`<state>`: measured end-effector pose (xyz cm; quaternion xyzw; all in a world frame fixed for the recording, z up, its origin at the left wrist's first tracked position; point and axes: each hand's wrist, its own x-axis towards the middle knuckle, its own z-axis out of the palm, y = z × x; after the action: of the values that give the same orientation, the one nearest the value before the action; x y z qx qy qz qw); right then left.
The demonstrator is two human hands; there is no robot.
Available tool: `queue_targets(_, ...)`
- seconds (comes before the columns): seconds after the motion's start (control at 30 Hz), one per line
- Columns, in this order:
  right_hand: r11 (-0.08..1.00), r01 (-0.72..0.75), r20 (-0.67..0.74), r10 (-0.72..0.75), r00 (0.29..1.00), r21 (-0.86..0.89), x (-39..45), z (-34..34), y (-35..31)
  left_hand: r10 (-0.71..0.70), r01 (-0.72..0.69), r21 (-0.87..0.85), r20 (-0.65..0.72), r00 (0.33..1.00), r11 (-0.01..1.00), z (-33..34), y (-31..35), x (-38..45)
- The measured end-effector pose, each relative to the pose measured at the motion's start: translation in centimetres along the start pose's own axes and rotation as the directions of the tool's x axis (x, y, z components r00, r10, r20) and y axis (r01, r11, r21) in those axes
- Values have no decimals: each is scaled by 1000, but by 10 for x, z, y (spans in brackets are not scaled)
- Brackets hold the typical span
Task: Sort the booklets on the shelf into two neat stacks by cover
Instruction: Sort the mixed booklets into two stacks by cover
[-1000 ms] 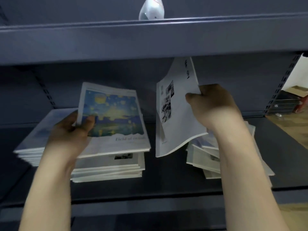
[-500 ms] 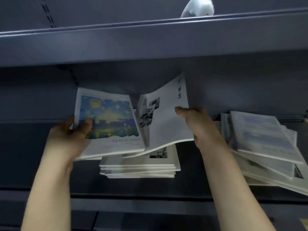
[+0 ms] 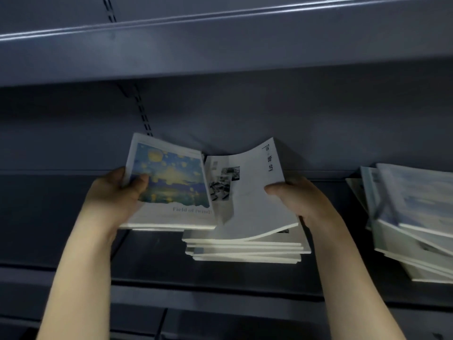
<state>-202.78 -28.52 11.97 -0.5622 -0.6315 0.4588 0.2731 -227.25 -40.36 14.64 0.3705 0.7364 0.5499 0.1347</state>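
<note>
left hand (image 3: 115,195) grips painted booklet (image 3: 169,182), held aside | right hand (image 3: 299,200) pinches white booklet (image 3: 247,192) onto matching stack (image 3: 245,249) below (likely sorting)

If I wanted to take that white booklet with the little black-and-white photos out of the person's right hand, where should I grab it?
Probably by its far top edge, coming from above and behind. The white booklet sags in a curve: the right hand pinches its right edge, its lower edge droops onto the middle stack, and the painted-cover booklet in the left hand crowds its left side. Only the raised top edge looks free.
</note>
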Motion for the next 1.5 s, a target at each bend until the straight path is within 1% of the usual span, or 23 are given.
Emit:
queue_targets(0.17, 968, 18, -54, -32, 998, -249, 8, 0, 13, 18, -20, 46, 50, 999, 999, -3, -11, 24)
queue_targets(0.23, 937, 1, -66, -26, 997, -350, 8, -3, 14, 10, -13, 55, 50, 999, 998, -1, -14, 38)
queue_targets(0.33, 877, -21, -138, -51, 989, -479, 8, -5, 9, -34, 30, 56, 72, 997, 998, -2, -16, 65)
queue_targets(0.5, 863, 33, -161, -131, 978, -504, 11, 2, 0, -59, 51, 105, 67, 996, 993, 0, -20, 98)
queue_targets(0.6, 861, 76, -135, -165, 977, -503, 15, 13, -3, -18, 5, 119, 106, 994, 993, -5, -24, 106)
queue_targets(0.67, 831, 97, -81, -168, 982, -547, 16, 23, -5, 2, -24, 143, 153, 988, 989, -10, -29, 108)
queue_targets(0.77, 816, 127, -34, -177, 984, -564, 19, 35, -4, -23, -7, 146, 199, 980, 989, -13, -42, 109)
queue_targets(0.9, 807, 155, -14, -198, 980, -570, 20, 41, -7, -20, -18, 180, 202, 979, 983, -11, -53, 106)
queue_targets(1.0, 804, 162, -9, -203, 979, -573, 21, 43, -6, -1, -46, 240, 192, 981, 970, -9, -53, 106)
queue_targets(1.13, 811, 161, -16, -206, 979, -563, 21, 43, -6, 33, -105, 284, 250, 968, 953, -10, -56, 111)
queue_targets(1.2, 810, 159, -11, -200, 980, -564, 20, 43, -6, 17, -104, 318, 263, 965, 942, -8, -59, 110)
queue_targets(1.27, 810, 166, -6, -205, 979, -563, 19, 43, -6, 17, -108, 386, 232, 973, 916, -4, -61, 108)
queue_targets(1.33, 811, 181, 0, -218, 976, -556, 16, 43, -7, 16, -113, 520, 187, 982, 847, 0, -59, 105)
queue_targets(1.43, 817, 198, 11, -229, 973, -542, 13, 42, -7, 1, -127, 730, 171, 985, 672, 1, -57, 103)
queue_targets(1.5, 819, 208, 27, -229, 973, -535, 11, 39, -9, 15, -130, 800, 149, 989, 586, 4, -54, 101)
